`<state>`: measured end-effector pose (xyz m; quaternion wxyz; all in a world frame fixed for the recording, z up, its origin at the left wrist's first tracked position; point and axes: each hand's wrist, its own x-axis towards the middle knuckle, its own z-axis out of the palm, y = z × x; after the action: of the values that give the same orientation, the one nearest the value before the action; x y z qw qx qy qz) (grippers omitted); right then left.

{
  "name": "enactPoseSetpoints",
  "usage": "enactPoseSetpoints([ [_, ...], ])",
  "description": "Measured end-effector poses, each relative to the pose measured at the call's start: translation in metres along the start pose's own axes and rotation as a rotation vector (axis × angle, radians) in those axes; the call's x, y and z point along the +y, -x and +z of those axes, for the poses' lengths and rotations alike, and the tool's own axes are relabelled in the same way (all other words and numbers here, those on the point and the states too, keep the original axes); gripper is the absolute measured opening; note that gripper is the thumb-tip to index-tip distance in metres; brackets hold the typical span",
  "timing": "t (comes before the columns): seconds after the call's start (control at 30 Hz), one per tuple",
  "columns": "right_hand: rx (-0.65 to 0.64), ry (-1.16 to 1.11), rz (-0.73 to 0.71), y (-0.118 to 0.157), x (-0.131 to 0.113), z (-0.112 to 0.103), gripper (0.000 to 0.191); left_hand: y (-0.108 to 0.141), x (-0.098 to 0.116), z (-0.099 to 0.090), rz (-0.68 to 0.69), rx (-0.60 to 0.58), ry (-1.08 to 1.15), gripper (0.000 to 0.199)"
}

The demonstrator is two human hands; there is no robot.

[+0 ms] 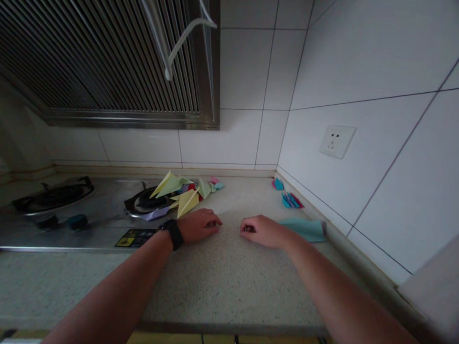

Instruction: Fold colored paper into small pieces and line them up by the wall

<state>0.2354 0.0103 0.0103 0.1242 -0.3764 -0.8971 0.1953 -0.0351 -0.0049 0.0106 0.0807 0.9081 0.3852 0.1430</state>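
Behind the counter edge (231, 328), left hand (199, 225) and right hand (263, 231) seemingly rest apart.

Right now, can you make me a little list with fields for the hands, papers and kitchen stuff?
Left hand: loosely curled at the countertop, nothing seen in it; black wristwatch on its wrist
Right hand: loosely curled; can't tell if something small is inside
Beside left hand: yellow folded paper
Beside right hand: teal sheet, partly hidden by the arm
By the right wall: small blue folded papers
Kitchen: gas stove, range hood, wall socket
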Motion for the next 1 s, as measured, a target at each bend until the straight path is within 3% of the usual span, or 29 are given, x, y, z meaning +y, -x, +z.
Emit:
enactPoseSetpoints([
  [1.0, -0.026, -0.023, 0.033, 0.0022, -0.0019, -0.0001, 0.02, 0.0021, 0.0025, -0.005, -0.037, 0.002, -0.019, 0.03],
])
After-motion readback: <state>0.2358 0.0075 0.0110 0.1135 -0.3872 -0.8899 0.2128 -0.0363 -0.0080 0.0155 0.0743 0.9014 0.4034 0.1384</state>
